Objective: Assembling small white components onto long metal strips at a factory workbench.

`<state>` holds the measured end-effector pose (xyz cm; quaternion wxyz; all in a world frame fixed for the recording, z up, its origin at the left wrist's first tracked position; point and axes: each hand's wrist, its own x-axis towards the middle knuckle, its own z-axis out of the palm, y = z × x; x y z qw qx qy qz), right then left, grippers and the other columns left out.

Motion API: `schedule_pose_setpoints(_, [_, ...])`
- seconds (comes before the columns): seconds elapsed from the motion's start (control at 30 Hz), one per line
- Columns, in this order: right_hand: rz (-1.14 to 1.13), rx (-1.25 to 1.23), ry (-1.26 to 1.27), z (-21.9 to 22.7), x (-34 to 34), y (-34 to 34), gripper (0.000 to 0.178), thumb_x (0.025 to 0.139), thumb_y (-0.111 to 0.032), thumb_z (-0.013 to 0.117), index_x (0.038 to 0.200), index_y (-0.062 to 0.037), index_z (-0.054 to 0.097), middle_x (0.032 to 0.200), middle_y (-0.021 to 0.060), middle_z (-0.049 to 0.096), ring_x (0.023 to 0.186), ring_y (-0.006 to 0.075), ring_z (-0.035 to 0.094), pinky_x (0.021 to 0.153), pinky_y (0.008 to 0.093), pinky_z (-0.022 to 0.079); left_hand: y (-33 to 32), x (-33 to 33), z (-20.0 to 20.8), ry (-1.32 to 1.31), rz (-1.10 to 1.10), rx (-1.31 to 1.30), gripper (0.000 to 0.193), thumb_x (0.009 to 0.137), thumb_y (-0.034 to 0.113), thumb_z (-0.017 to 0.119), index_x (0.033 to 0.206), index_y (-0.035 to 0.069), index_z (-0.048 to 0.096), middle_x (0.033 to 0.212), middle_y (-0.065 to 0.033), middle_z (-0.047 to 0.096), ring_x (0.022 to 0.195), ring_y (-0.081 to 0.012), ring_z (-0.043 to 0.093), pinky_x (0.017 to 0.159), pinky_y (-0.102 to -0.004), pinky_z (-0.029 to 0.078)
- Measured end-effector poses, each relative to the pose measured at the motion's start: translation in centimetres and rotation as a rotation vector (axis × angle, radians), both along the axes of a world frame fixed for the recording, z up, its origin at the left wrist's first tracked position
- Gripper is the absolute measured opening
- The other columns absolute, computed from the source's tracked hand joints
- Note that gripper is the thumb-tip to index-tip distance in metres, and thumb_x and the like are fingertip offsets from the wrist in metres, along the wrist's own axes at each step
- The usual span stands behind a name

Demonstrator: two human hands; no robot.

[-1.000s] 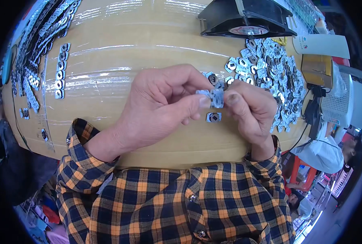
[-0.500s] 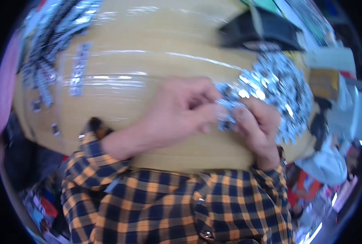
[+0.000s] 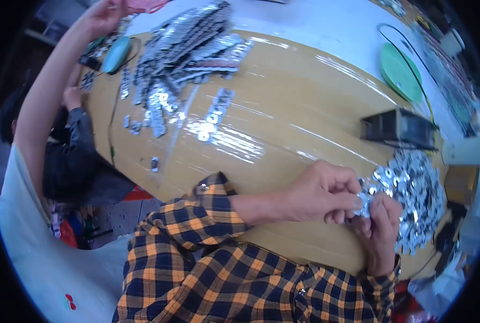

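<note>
Both hands meet at the table's right side, close to a heap of small shiny silver pieces (image 3: 420, 202). Between them is a small silvery strip-like piece (image 3: 363, 205), partly covered by fingers. My left hand (image 3: 323, 191) pinches it from the left with thumb and fingertips. From the other side, my right hand (image 3: 383, 218) grips it with thumb and bent fingers. A flat silver strip with a row of repeated units (image 3: 218, 110) lies alone further left. Beyond it is a stack of long silver strips (image 3: 183, 40), with several short pieces scattered in front.
A black box-shaped device (image 3: 399, 129) stands behind the heap, with a green plate (image 3: 399, 72) further back. A teal oval case (image 3: 116, 55) lies far left. At left, a person in a white top stretches an arm (image 3: 49, 102) forward; a dark-clothed person (image 3: 81, 161) is beyond.
The view has swung left, so the hands and heap appear further right and lower. Two people at the left have come into view. Both hands still hold the silvery piece.
</note>
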<state>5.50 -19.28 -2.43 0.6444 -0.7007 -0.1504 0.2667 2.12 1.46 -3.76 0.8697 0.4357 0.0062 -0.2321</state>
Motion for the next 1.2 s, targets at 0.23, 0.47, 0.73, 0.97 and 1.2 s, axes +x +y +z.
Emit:
schedule_pose_setpoints(0.23, [-0.071,0.304,0.516,0.4,0.8,1.5,0.029,0.101,-0.020,0.050,0.081,0.0003,0.055,0.055,0.0018,0.049,0.040,0.0061,0.039,0.038,0.0217,0.029,0.4,-0.7,0.6,-0.133,0.180,0.214,0.013,0.093,0.003,0.062,0.104,-0.003,0.062,0.085,-0.0066,0.067,0.068,-0.0086,0.063,0.057,-0.0209,0.050])
schedule_pose_setpoints(0.47, [-0.026,0.079,0.301,0.4,0.6,1.3,0.030,0.101,-0.020,0.051,0.078,-0.0024,0.052,0.055,0.0006,0.049,0.042,0.0046,0.038,0.041,0.0201,0.032,-0.1,-0.3,0.2,-0.793,0.466,0.829,0.015,0.080,-0.008,0.067,0.094,-0.004,0.063,0.076,-0.0085,0.064,0.059,-0.0104,0.061,0.050,-0.0234,0.047])
schedule_pose_setpoints(0.73, [-0.072,0.141,0.383,0.4,0.6,1.3,0.031,0.102,-0.022,0.051,0.078,-0.0031,0.052,0.057,0.0003,0.048,0.044,0.0046,0.038,0.042,0.0209,0.031,-0.2,0.1,0.4,-0.886,0.501,0.874,0.017,0.076,-0.010,0.068,0.091,-0.003,0.063,0.070,-0.0086,0.060,0.055,-0.0133,0.060,0.048,-0.0245,0.046])
schedule_pose_setpoints(0.97, [-0.059,0.160,0.341,0.0,0.6,0.9,0.034,0.100,-0.026,0.055,0.077,-0.0019,0.061,0.056,-0.0015,0.053,0.044,0.0018,0.044,0.041,0.0172,0.032,-0.6,0.1,0.0,-0.984,0.556,0.935,0.019,0.072,-0.009,0.070,0.088,-0.002,0.061,0.068,-0.0093,0.058,0.051,-0.0171,0.057,0.045,-0.0274,0.043])
schedule_pose_setpoints(1.2, [-0.030,0.133,0.306,0.1,0.6,0.9,0.032,0.101,-0.024,0.054,0.076,-0.0034,0.055,0.057,-0.0010,0.051,0.044,0.0026,0.041,0.041,0.0186,0.031,-1.0,0.1,0.1,-0.992,0.598,0.924,0.020,0.070,-0.009,0.071,0.086,-0.001,0.061,0.068,-0.0096,0.058,0.050,-0.0182,0.056,0.044,-0.0283,0.042])
